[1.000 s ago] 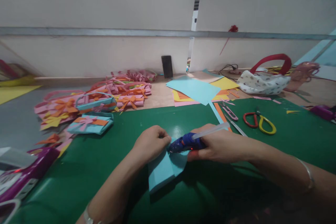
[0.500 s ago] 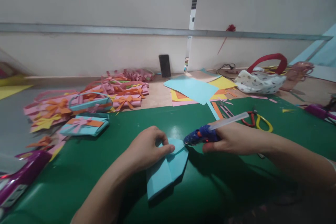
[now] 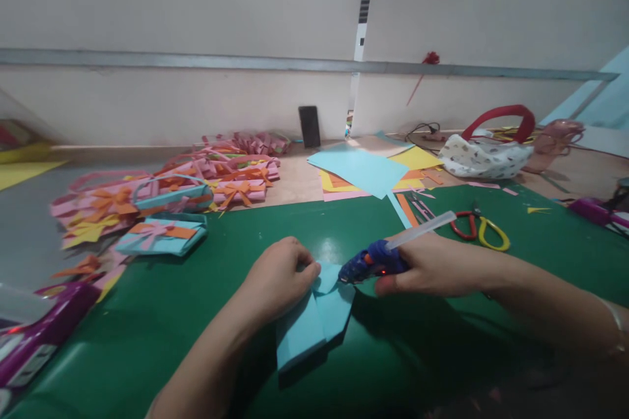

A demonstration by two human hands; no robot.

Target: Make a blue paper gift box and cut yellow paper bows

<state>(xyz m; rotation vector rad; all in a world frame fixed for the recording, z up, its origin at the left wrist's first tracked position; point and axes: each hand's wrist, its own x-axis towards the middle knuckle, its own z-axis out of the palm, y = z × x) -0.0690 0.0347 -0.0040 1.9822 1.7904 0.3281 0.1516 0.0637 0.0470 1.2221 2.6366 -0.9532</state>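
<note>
Left hand pinches the upper left part of a folded paper between thumb and fingers. Right hand is closed around a dark blue glue gun, with a whitish glue stick at its back. The nozzle is at the top flap of the paper; whether it touches, I cannot tell. This paper is light blue, with straight folds and a slanted right side, and it is low in the centre, over a green mat. Behind, pink paper crafts are piled at the left, and a black phone leans against a pale panel.
</note>
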